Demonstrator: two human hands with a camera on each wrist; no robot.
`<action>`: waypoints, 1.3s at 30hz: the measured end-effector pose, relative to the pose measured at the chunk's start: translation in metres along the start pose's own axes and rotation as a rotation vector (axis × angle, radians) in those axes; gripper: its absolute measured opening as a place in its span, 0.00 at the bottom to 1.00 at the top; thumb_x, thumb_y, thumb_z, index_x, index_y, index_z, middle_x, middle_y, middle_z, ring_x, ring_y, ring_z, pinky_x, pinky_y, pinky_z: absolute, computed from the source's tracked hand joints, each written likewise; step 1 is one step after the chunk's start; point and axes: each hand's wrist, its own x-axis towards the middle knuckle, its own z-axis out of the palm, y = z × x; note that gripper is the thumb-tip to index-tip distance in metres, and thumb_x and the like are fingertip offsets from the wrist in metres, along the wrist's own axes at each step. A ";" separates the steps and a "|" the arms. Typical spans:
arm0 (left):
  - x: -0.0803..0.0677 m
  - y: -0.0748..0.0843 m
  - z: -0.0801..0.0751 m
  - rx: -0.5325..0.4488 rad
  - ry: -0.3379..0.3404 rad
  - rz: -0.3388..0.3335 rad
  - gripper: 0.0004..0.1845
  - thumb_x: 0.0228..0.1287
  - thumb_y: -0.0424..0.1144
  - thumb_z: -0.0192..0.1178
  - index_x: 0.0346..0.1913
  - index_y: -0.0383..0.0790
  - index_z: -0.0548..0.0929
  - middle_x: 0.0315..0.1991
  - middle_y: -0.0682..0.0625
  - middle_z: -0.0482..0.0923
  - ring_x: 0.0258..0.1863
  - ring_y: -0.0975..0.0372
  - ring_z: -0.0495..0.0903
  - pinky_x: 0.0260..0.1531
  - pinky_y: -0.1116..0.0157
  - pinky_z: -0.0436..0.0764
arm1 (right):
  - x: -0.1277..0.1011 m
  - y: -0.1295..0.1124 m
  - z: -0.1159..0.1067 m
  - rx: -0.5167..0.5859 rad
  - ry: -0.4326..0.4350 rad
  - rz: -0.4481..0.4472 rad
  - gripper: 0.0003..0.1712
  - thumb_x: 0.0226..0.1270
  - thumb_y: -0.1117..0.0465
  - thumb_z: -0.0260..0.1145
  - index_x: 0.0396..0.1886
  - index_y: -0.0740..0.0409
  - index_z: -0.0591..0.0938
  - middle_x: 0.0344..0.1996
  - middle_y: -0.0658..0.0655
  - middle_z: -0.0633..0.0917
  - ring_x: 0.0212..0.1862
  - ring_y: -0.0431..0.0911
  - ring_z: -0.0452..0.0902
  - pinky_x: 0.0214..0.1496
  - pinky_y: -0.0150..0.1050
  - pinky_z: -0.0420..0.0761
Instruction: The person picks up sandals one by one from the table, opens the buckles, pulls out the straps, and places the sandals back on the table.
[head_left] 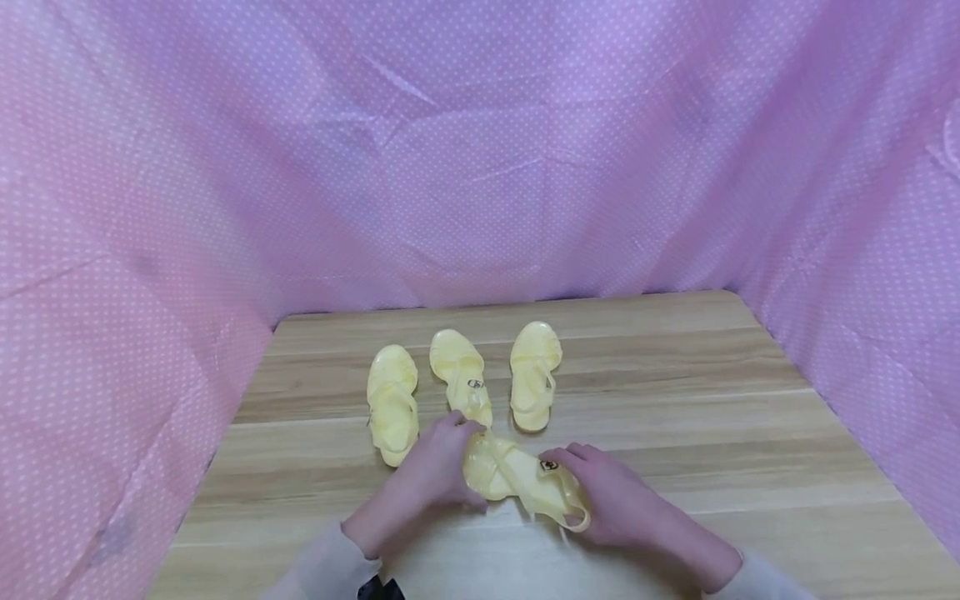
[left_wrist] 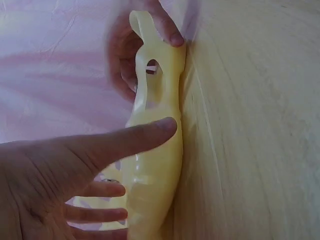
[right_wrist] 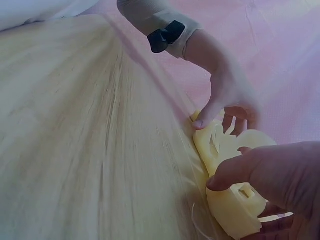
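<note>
A pale yellow jelly sandal (head_left: 528,479) lies slantwise near the front middle of the wooden table, sole down. My left hand (head_left: 438,471) grips its toe end; in the left wrist view the thumb presses one side while the fingers lie along the other. Around the heel and ankle strap, my right hand (head_left: 611,500) holds the same sandal (right_wrist: 230,212), its thumb on the near side in the right wrist view. Just behind it, a second yellow sandal (head_left: 459,362) points away, its heel end partly hidden by the left hand.
Two more yellow sandals stand on the table, one at the left (head_left: 392,400) and one at the right (head_left: 535,375), toes pointing to the back. Pink dotted cloth (head_left: 480,167) hangs behind and on both sides of the wooden table (head_left: 712,400).
</note>
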 end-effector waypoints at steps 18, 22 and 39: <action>0.060 0.029 -0.061 0.055 0.098 0.170 0.45 0.29 0.55 0.90 0.57 0.41 0.88 0.53 0.44 0.86 0.54 0.51 0.85 0.52 0.54 0.89 | 0.014 0.019 -0.064 -0.007 0.084 0.095 0.48 0.34 0.59 0.86 0.63 0.51 0.81 0.48 0.48 0.87 0.43 0.42 0.84 0.41 0.42 0.87; 0.107 0.038 -0.065 0.061 0.040 0.224 0.45 0.35 0.55 0.89 0.60 0.40 0.87 0.59 0.43 0.86 0.60 0.50 0.84 0.62 0.54 0.86 | 0.016 0.038 -0.079 -0.050 0.112 0.174 0.50 0.34 0.59 0.87 0.65 0.53 0.80 0.54 0.57 0.88 0.48 0.54 0.88 0.43 0.54 0.90; 0.240 0.071 -0.019 0.039 -0.146 0.386 0.45 0.49 0.46 0.84 0.72 0.40 0.79 0.70 0.46 0.80 0.74 0.53 0.74 0.77 0.62 0.72 | 0.005 0.107 -0.104 -0.080 0.148 0.311 0.36 0.43 0.57 0.84 0.55 0.57 0.81 0.42 0.60 0.89 0.40 0.57 0.86 0.36 0.57 0.84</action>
